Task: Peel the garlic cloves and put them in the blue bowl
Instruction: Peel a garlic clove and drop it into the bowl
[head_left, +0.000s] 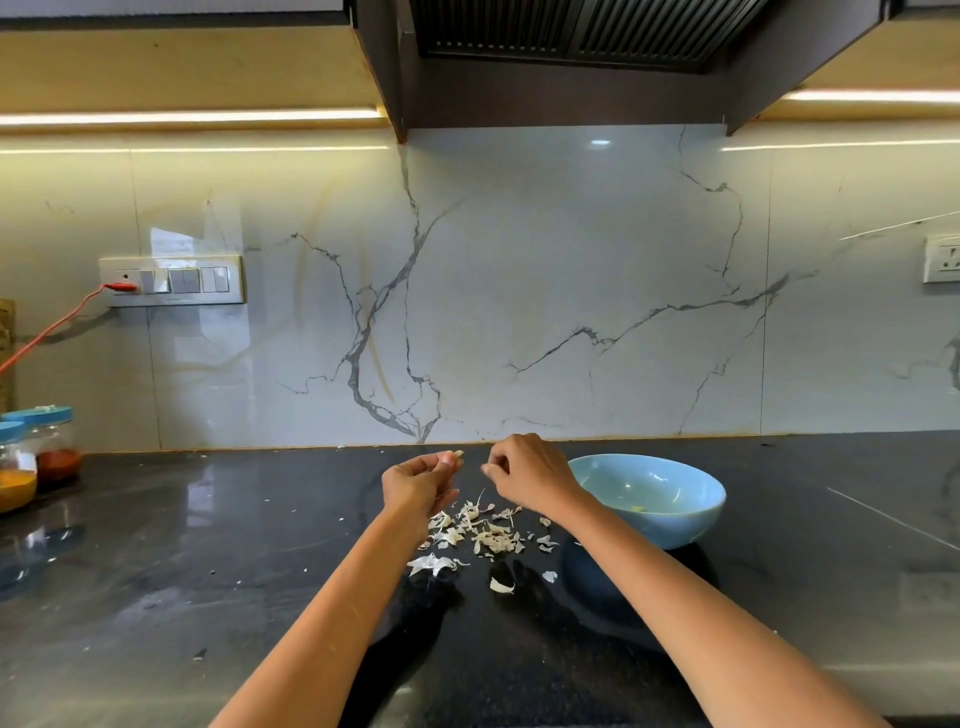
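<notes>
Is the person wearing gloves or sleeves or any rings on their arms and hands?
No gloves and no sleeves show: both forearms are bare all the way down to the bottom edge of the picture. The left hand and the right hand are bare too. No watch or bracelet shows on either wrist. The fingers are too small in this view to rule out a thin ring.

Left hand (421, 480) pinching, right hand (524, 475) curled, both raised
</notes>
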